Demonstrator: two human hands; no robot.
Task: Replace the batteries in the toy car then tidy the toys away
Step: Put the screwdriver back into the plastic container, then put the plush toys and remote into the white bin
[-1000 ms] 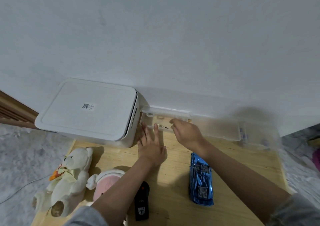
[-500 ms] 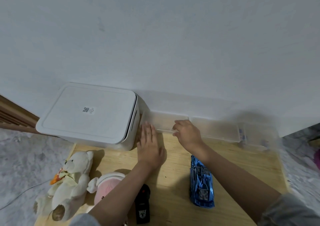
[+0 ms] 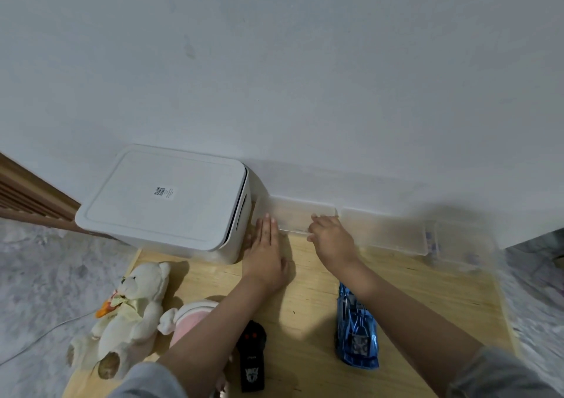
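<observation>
Here the fingers (image 3: 316,219) of the right hand (image 3: 331,239) curl over the front edge of a small clear box (image 3: 300,216) by the wall, seemingly pressing its lid shut, though nothing visibly sits between them. The left hand (image 3: 265,251) lies flat and open on the wooden table (image 3: 427,291), fingertips touching the box's left end, beside a big white bin (image 3: 171,199). The blue toy car (image 3: 355,330) lies untouched nearer the person, a black remote (image 3: 251,356) and a teddy bear (image 3: 131,309) to its left. Judging by this, the tool-and-parts step is in hand; next, both hands need to come back to the car.
</observation>
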